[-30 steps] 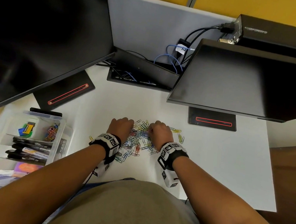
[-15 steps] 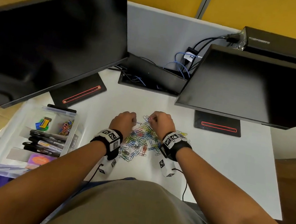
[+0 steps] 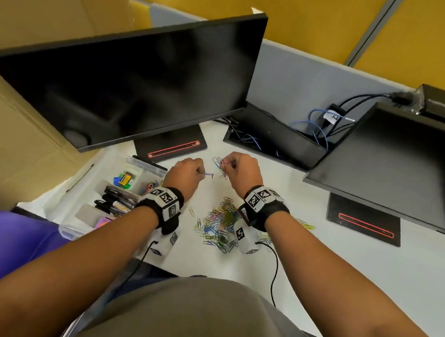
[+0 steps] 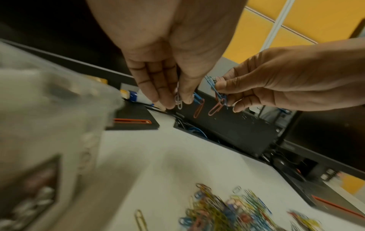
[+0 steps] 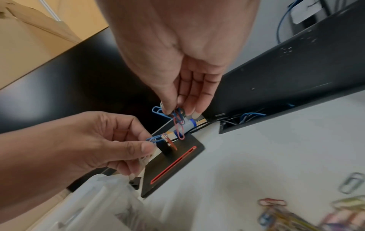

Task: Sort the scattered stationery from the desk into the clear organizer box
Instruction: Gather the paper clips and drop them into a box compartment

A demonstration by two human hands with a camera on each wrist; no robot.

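Observation:
A heap of coloured paper clips [image 3: 220, 222] lies on the white desk [image 3: 346, 263] between my wrists. Both hands are raised above it, behind the heap. My left hand [image 3: 185, 172] pinches a few clips [image 4: 194, 100], blue, red and white, between thumb and fingers. My right hand [image 3: 240, 169] pinches a tangled bunch of blue and red clips [image 5: 177, 120] that dangles from its fingertips. The clear organizer box [image 3: 111, 197] stands at the left. It holds markers, a sharpener and clips in its compartments.
Two dark monitors [image 3: 129, 83] overhang the desk, each on a black base with a red slot [image 3: 173, 147]. A black cable tray [image 3: 275, 139] sits at the back. A cardboard box [image 3: 11, 76] stands on the left. Wrist-camera cables trail near the front edge.
Both hands have lifted off the heap with clips pinched in them and moved back and slightly left. My head has turned left, so the box sits nearer the middle.

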